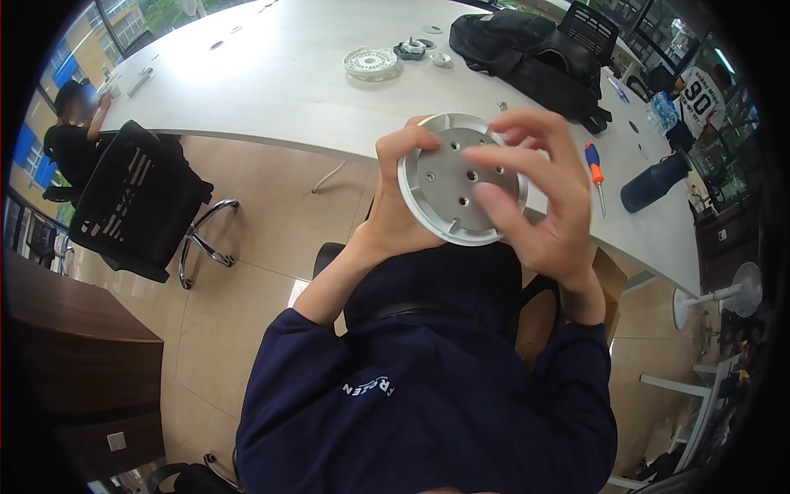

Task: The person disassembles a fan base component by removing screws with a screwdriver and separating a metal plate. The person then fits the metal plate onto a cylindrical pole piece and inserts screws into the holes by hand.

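My left hand (397, 193) is wrapped round the side of a round white housing (414, 203), its thumb over the rim. Inside the rim sits a flat grey metal plate (446, 165) with several screw holes, facing up toward me. My right hand (553, 185) hovers over the plate's right side with fingers and thumb apart, slightly blurred. I see nothing between its fingertips, which cover part of the plate. The housing is held above my lap, at the near edge of the white table (271, 90).
On the table lie a round white slotted part (370, 63), a dark green and white part (410, 49), a small white piece (440, 59), a black backpack (527, 62), a screwdriver (594, 169) and a dark bottle (654, 183). One person (72, 136) sits at left near a black chair (140, 202); another (704, 99) is at right.
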Demonstrator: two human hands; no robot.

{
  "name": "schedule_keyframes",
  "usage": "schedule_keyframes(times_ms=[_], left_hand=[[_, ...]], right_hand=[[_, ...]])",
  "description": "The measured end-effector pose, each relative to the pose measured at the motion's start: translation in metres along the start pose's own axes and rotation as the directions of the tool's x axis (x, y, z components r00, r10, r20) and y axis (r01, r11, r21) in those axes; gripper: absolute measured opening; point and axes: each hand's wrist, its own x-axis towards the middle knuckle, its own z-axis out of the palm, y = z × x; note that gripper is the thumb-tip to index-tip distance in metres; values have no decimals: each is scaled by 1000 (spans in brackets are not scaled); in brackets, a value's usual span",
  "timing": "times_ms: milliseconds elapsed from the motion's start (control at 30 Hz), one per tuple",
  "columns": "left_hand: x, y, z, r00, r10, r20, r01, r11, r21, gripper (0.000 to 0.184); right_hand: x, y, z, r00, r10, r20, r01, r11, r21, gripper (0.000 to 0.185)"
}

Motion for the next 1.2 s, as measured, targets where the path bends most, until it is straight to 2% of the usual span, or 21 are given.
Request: schedule_keyframes(times_ms=[33, 133, 200, 233, 267, 333, 367, 433, 467, 500, 533, 567, 600, 667, 733, 767, 833, 867, 933, 1000, 1200], left_hand=[[2, -2, -2, 1000, -25, -7, 25, 1000, -11, 97], [4, -9, -7, 1000, 4, -28, -3, 999, 36, 96], [1, -11, -9, 998, -3, -68, 9, 996, 89, 96], [0, -10, -9, 997, -9, -78, 20, 991, 129, 96], [0, -11, -9, 995, -16, -94, 28, 991, 132, 96], [1, -13, -9, 995, 0, -101, 11, 994, 110, 96], [2, -14, -9, 995, 9, -96, -1, 997, 82, 99], [2, -13, -10, 993, 12, -115, 1, 993, 114, 100], [3, -13, -12, 992, 25, -124, -5, 987, 158, 101], [5, -14, -15, 992, 15, -123, 4, 988, 158, 101], [6, -14, -18, 995, 8, -104, 10, 985, 171, 103], [5, -18, -20, 996, -4, -87, 19, 985, 172, 104], [5, -21, -22, 997, -15, -69, 27, 984, 174, 105], [5, -29, -25, 996, -58, -69, 64, 994, 86, 102], [1, -34, -24, 989, -123, -83, 116, 990, -85, 96], [-1, -35, -24, 983, -158, -98, 141, 976, -165, 93], [0, -38, -14, 959, -181, -217, 118, 954, -275, 72], [2, -40, -9, 937, -180, -301, 81, 946, -313, 62], [2, -41, -6, 902, -283, -325, 120, 890, -440, 50], [4, -40, -12, 865, -447, -225, 241, 767, -595, 49], [14, -41, -36, 642, -757, 120, 444, 240, -863, 54]], right_hand=[[-4, 0, -2, 993, -7, -120, 9, 1000, 15, 23], [-51, 3, -17, 1000, 21, -16, -15, 955, 297, 14], [-69, -2, -22, 936, -220, 275, 192, 974, 123, 14], [-87, -4, -19, 834, -190, 518, 133, 980, 145, 14], [-111, -4, -14, 639, -100, 763, 65, 995, 76, 13], [-184, 18, -15, 257, 158, 953, -49, 987, -151, 16], [-213, 27, -16, -147, 368, 918, -39, 925, -377, 25], [-215, 30, -12, -592, 284, 754, -193, 858, -475, 40], [-242, 42, -10, -598, 280, 751, -194, 859, -474, 40], [-292, 55, -7, -450, 35, 892, -450, 854, -261, 50], [-329, 57, -4, -226, -187, 956, -655, 756, -6, 62], [-343, 51, 0, -217, -194, 957, -670, 742, -2, 62], [-355, 46, 4, -282, -160, 946, -865, 469, -179, 71], [-373, 47, 17, -341, -158, 927, -939, 108, -327, 81], [-408, 63, 42, -624, -339, 704, -757, 35, -653, 80], [-443, 60, 47, -612, -346, 711, -764, 28, -645, 80], [-506, 44, 47, -495, -273, 825, -688, -457, -564, 62], [-517, 37, 45, -456, -240, 857, -642, -579, -503, 62], [-507, 30, 42, -452, -213, 866, -639, -601, -481, 61], [-491, 28, 39, -479, -212, 852, -677, -530, -512, 59], [-435, 27, 35, -563, -216, 798, -789, -147, -597, 56]])
